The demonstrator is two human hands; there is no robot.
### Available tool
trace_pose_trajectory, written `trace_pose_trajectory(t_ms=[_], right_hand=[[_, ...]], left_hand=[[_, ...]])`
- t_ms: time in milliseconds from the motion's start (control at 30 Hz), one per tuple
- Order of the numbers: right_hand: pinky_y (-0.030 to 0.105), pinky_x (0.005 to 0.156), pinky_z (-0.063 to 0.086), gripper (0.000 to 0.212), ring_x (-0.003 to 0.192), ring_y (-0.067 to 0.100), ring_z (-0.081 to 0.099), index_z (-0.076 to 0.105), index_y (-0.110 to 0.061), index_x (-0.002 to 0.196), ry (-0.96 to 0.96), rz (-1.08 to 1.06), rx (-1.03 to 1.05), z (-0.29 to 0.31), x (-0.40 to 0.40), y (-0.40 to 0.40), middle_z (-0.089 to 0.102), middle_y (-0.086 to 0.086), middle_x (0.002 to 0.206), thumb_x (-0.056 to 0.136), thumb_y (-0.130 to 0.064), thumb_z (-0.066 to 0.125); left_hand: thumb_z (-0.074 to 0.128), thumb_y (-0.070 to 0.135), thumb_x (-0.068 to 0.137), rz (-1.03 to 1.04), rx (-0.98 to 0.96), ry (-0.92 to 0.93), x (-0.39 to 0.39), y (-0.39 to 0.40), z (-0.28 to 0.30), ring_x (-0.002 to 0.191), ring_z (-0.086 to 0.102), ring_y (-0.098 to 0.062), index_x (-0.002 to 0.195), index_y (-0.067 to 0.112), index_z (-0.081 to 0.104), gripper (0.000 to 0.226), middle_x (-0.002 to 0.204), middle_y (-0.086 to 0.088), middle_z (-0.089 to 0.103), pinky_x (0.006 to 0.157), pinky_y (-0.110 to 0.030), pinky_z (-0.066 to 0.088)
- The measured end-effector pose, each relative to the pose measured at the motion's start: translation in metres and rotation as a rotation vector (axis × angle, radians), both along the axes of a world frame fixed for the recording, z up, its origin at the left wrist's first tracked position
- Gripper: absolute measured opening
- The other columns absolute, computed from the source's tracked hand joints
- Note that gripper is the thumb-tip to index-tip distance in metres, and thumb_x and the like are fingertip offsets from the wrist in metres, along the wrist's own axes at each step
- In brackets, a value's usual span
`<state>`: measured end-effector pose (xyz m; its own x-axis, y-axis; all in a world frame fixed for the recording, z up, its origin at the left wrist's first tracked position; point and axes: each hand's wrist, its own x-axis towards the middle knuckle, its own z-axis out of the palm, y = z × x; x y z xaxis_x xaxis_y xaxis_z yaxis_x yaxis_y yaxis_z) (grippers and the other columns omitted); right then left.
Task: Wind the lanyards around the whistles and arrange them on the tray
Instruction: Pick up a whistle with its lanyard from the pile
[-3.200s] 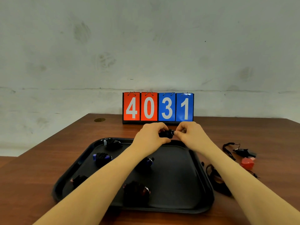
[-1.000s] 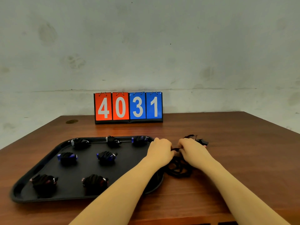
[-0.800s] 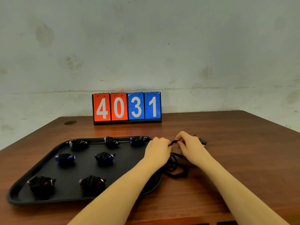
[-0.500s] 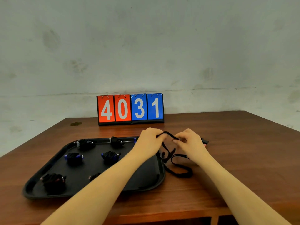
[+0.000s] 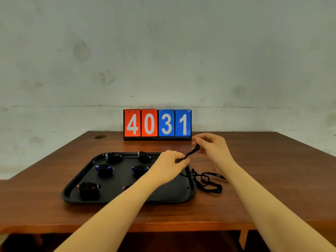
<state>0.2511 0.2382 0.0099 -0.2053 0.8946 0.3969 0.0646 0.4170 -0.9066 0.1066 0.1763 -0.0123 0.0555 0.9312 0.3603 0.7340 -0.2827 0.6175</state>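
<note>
Brown wood of the table (image 5: 272, 179) fills my lower view, and both my bare forearms reach across it from 6 o'clock. Nearest on the black tray (image 5: 127, 200), at its 7 o'clock corner, sits a whistle wound in black cord (image 5: 88, 188); a second bundle (image 5: 126, 187) peeks out from behind my left forearm. Further in lie two blue-ended bundles, one (image 5: 104, 168) toward 9 o'clock and one (image 5: 140, 169) near the middle. Off the tray's 3 o'clock edge, loose black loops of lanyard (image 5: 209, 182) lie tangled on the wood, just beside the rim. My left hand (image 5: 170, 165) hovers over the tray's 2 o'clock corner, fingers curled and pinching one end of a black cord (image 5: 190, 153). That cord runs taut, up toward 1 o'clock, to my right hand (image 5: 211, 145), whose thumb and fingertips pinch its other end above the table. I cannot tell whether a whistle is inside either grip. Along the tray's far rim rest two more wound whistles, (image 5: 113, 157) and (image 5: 144, 156). Beyond, at 12 o'clock, a flip scoreboard (image 5: 157, 124) reads 4031, red then blue, before a grey wall (image 5: 163, 51).
</note>
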Motion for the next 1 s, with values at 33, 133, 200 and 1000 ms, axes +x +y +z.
trace_pose_trajectory(t_ms=[33,133,200,1000], right_hand=[[0.027,0.071,0.052,0.019,0.063,0.010,0.061,0.067,-0.011,0.091,-0.014,0.003,0.019,0.004,0.000,-0.003,0.068,0.008,0.084,0.090,-0.003,0.050],[0.016,0.051,0.042,0.024,0.055,0.005,0.049,0.059,-0.014,0.098,-0.116,-0.033,0.090,0.012,0.001,-0.010,0.066,0.006,0.086,0.091,0.001,0.042],[0.014,0.050,0.036,0.023,0.058,0.003,0.047,0.053,-0.016,0.103,-0.152,-0.029,0.115,0.015,0.003,-0.013,0.066,0.003,0.084,0.091,0.000,0.041],[0.015,0.052,0.038,0.033,0.057,0.007,0.049,0.067,-0.018,0.097,-0.092,-0.213,0.140,-0.016,0.039,0.007,0.060,0.000,0.072,0.090,-0.001,0.041]], left_hand=[[0.051,0.029,0.093,-0.015,-0.008,-0.010,0.001,-0.003,-0.001,0.061,0.049,-0.004,0.084,0.016,0.066,0.022,0.070,0.005,0.058,0.062,-0.017,0.039],[0.046,0.021,0.094,-0.001,-0.038,-0.108,0.003,-0.008,-0.005,0.088,0.059,-0.008,0.107,0.021,0.065,0.024,0.098,0.003,0.066,0.078,-0.019,0.044],[0.042,0.015,0.094,0.039,-0.021,-0.167,0.005,-0.006,-0.006,0.091,0.057,-0.008,0.111,0.020,0.062,0.026,0.106,0.001,0.063,0.079,-0.018,0.045],[0.048,0.022,0.095,0.093,0.121,-0.216,0.021,0.026,-0.008,0.059,0.052,-0.002,0.099,0.018,0.064,0.016,0.067,0.007,0.059,0.061,-0.017,0.045]])
